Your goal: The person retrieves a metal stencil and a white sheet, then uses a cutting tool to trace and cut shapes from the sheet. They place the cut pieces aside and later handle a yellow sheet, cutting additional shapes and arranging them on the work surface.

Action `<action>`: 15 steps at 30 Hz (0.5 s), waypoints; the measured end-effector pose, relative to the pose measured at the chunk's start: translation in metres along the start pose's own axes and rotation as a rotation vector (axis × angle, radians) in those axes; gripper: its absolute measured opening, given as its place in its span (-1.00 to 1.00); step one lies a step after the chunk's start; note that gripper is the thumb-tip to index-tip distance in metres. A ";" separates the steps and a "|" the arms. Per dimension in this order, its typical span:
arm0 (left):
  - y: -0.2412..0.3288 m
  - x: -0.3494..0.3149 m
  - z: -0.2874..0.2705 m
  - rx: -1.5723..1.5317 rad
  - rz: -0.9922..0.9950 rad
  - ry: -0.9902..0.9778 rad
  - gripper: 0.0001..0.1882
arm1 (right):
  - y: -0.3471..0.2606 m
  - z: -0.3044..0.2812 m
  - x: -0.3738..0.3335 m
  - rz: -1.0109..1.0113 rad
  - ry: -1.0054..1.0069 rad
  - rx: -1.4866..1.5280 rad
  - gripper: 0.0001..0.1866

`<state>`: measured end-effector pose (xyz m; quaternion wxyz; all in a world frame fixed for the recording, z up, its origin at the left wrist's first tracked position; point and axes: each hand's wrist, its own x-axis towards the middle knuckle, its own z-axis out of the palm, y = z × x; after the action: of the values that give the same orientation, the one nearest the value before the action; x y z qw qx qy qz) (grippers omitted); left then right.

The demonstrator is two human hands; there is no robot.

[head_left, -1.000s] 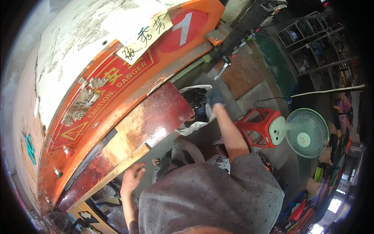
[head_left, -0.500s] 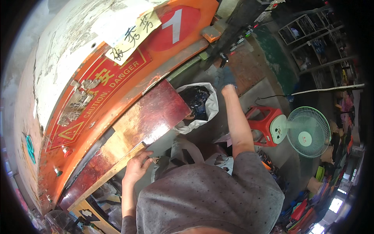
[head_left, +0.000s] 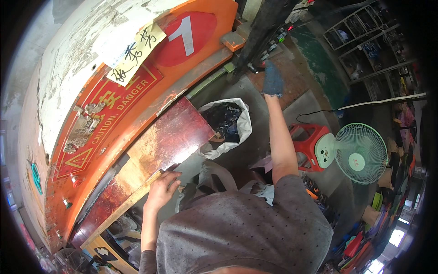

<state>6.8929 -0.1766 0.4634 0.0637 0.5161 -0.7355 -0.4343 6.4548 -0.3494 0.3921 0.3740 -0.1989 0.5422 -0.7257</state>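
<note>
My right hand (head_left: 273,81), in a blue glove, is stretched far forward on a straight arm. It is beside a small black knob-like part (head_left: 255,68) on a dark upright post (head_left: 248,48). The glove hides its fingers, and whether it touches that part I cannot tell. My left hand (head_left: 162,188) rests by the near edge of a worn red wooden bench top (head_left: 182,121), fingers loosely bent and apart, with nothing seen in them. Between the hands, beyond the bench's end, stands a white sack (head_left: 245,122) full of dark small pieces (head_left: 226,119).
A large orange machine (head_left: 150,102) with warning signs runs along the left. To the right are a red plastic stool (head_left: 308,146) and a pale green fan (head_left: 358,154). Metal racks (head_left: 365,45) stand at the far right, with colourful piled material (head_left: 365,242) at the near right.
My gloved right hand has moved to the right, beside the black part rather than just below it. My left hand stays by the bench edge. The view has shifted slightly.
</note>
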 end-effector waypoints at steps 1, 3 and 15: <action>0.002 0.003 -0.001 0.013 0.025 -0.009 -0.74 | 0.002 -0.002 -0.002 -0.011 0.018 -0.088 -0.75; 0.004 0.007 -0.002 0.055 0.073 -0.014 -0.73 | 0.004 -0.007 -0.009 0.028 -0.019 -0.254 -0.75; 0.023 0.046 -0.009 0.227 0.191 -0.042 -0.78 | -0.041 0.002 -0.024 0.203 -0.180 -0.549 -0.66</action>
<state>6.8610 -0.2172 0.4690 0.0307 0.4386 -0.8267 -0.3511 6.4579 -0.3270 0.4339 0.4232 -0.3010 0.6999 -0.4903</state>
